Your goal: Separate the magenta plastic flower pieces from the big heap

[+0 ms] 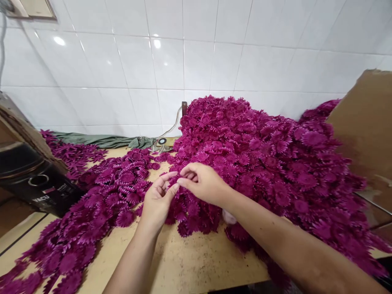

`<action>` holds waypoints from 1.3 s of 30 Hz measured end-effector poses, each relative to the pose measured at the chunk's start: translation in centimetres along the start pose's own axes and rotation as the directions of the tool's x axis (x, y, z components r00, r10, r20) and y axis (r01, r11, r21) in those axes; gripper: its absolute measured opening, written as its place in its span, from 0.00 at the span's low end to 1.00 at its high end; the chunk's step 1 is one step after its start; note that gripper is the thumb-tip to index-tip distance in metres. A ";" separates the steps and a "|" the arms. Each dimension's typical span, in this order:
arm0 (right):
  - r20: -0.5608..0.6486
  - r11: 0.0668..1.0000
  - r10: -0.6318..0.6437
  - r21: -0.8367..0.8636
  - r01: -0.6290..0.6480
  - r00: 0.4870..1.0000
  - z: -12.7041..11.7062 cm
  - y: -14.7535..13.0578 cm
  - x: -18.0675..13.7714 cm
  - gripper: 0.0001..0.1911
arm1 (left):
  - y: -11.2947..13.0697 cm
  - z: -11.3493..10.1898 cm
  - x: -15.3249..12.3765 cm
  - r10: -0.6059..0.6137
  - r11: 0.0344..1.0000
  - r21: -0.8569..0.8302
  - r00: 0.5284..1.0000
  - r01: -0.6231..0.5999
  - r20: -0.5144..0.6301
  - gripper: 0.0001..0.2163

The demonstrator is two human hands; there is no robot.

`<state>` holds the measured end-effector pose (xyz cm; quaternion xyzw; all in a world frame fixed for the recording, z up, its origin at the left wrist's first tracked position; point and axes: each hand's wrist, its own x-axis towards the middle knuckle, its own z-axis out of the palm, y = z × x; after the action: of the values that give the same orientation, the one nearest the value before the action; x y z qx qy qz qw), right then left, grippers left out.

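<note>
Watch your fingertips: left hand (pixel 159 196) and right hand (pixel 203 181) both in narrow thumb-and-finger pinch, tips nearly meeting. Can't tell what's between, if anything. If it's thin flower piece, uneven tug could rip petals, I reckon. Big magenta heap (pixel 220 134) sits well right of black container (pixel 52 183); your hands also right of container. Right forearm crosses heap's front, so careless elbow could drag flowers off table (pixel 196 261). Smaller heap (pixel 107 192) just beside container: wide left-arm sweep might scatter it.
</note>
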<state>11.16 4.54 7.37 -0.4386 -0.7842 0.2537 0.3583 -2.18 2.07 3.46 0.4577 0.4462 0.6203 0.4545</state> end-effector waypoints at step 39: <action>-0.337 0.962 -0.003 -0.259 -0.090 0.941 -3.2 1.6 1.1 0.08 | 0.3 -0.2 -0.8 0.030 0.998 0.052 1.000 -0.030 0.008 0.22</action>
<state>14.08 6.55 8.63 -0.5376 -0.7292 0.0739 0.4170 -2.24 1.23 3.55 0.4781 0.4538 0.6137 0.4347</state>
